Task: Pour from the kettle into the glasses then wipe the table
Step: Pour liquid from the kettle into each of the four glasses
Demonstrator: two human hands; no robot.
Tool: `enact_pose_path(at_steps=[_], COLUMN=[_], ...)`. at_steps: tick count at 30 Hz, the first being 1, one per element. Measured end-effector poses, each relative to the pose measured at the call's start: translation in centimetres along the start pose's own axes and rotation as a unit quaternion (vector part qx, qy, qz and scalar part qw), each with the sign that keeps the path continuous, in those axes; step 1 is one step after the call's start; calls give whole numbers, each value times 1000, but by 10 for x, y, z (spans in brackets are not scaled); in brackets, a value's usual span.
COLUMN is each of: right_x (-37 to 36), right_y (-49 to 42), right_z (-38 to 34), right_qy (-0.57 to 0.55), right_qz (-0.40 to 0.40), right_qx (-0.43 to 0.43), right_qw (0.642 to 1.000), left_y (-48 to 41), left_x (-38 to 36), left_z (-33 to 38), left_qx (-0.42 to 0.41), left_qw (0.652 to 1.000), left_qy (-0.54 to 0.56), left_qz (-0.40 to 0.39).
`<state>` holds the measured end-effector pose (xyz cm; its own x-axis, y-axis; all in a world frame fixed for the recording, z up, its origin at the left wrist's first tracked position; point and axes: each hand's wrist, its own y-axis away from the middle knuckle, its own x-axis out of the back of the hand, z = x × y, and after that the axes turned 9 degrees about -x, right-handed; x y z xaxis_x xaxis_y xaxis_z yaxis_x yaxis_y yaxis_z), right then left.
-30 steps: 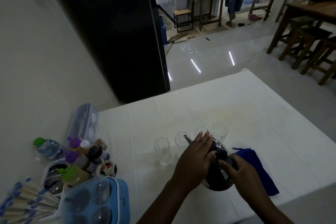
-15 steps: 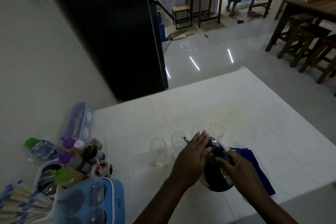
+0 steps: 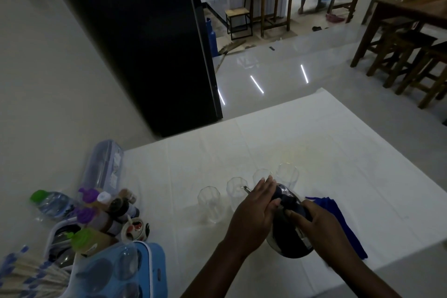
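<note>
The right hand (image 3: 321, 225) is closed around the dark handle of the kettle (image 3: 289, 232), fingers wrapped over the top of the grip. The left hand (image 3: 254, 210) lies flat against the kettle's left side, fingers straight and together, pressing on the body rather than gripping it. The kettle sits between the two hands, tipped forward and to the left, its spout (image 3: 246, 188) poking out just past the left fingertips.

Four clear glasses stand in a slanting row on the white counter (image 3: 362, 164) just beyond the hands. The first glass (image 3: 210, 203) is to the left of the left hand, the second glass (image 3: 235, 191) is right beside the spout, the third glass (image 3: 261, 175) is partly hidden behind the left fingertips, and the fourth glass (image 3: 287, 175) stands just past the kettle's lid. Whether any of them holds liquid cannot be told.

A blue cloth (image 3: 343, 222) lies on the counter to the right of the right hand, partly covered by it. Far to the left of the left hand is a cluster of bottles (image 3: 106, 208) and a blue tray (image 3: 154, 271).
</note>
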<state>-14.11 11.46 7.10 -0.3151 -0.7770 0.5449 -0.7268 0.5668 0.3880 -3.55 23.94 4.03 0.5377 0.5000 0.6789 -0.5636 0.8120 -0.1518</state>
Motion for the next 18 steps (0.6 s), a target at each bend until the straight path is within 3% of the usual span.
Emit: enact_pose_path(at_steps=[18], right_x=[0], right_y=[2], right_z=[-5], right_qy=[-8], right_qz=[-6], right_qx=[8], right_qw=[1000], left_y=[1], left_x=[1], left_z=[-1], left_qx=[2], left_qw=[1000], left_qy=[8], left_qz=[-1])
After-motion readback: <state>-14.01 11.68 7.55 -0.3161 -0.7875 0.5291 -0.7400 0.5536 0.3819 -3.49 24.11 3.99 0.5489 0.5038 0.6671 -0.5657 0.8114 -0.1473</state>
